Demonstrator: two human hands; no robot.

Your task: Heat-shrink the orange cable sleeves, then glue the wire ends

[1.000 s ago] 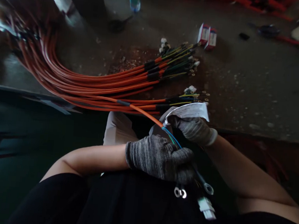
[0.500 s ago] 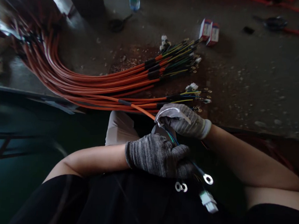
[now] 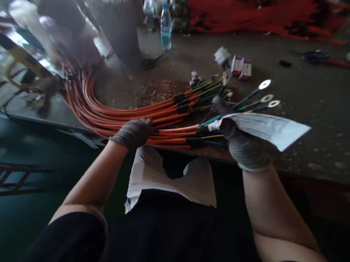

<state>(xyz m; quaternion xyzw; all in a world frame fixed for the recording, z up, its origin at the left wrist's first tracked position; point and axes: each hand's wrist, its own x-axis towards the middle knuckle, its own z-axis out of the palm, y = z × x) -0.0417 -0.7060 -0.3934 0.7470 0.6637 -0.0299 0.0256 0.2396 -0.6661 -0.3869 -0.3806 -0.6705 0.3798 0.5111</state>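
Observation:
Both my hands wear grey knit gloves. My left hand (image 3: pixel 132 133) is closed around an orange cable (image 3: pixel 178 129) at the bench's front edge. My right hand (image 3: pixel 243 146) is closed around the same cable's stripped end and a white printed sheet (image 3: pixel 269 129), which sticks out to the right. From that end fan out thin wires with ring terminals (image 3: pixel 267 98) and a white plug connector (image 3: pixel 222 56), blurred by motion. Under and behind the held cable lies a bundle of orange cables (image 3: pixel 124 113), with black-taped ends and loose wires towards the right.
Two small red-and-white boxes (image 3: pixel 241 67) stand behind the cable ends. A water bottle (image 3: pixel 166 27) and scissors (image 3: pixel 151 61) are farther back on the bench (image 3: pixel 311 97). More scissors (image 3: pixel 315 56) lie at the right. Red cloth (image 3: pixel 250 16) covers the back.
Both hands have risen from my lap to the bench, taking the cable end along. My left hand has shifted from the thin wires to the orange cable at left. The white sheet has straightened out.

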